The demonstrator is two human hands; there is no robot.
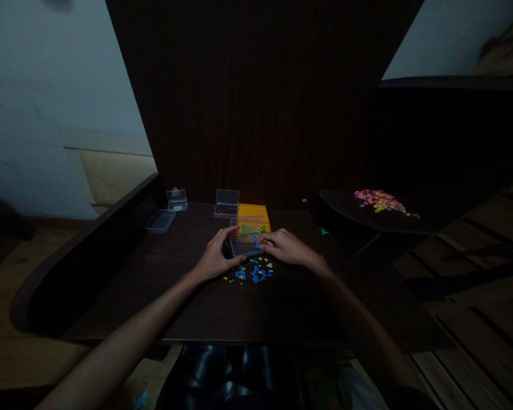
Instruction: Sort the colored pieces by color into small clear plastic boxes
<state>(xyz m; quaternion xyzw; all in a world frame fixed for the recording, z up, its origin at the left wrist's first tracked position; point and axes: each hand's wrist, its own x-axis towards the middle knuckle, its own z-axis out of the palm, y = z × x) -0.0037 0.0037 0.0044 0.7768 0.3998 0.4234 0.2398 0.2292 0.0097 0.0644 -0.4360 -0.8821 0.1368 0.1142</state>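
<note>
My left hand [217,257] curls round the left side of a small clear plastic box [244,242] on the dark table [166,296], thumb and fingers gripping its edge. Green beads show inside the box. My right hand [284,247] is at the box's right edge, fingers pinched together; what they hold is too small to make out. Just in front of the box lies a scatter of blue and yellow beads [254,272]. An orange sheet [253,213] lies behind the box.
Other clear boxes stand at the back: one with an open lid [226,203], a small one [176,199] and a flat lid or tray [160,221] to the left. A heap of pink and yellow beads [379,201] lies on a dark side shelf at right.
</note>
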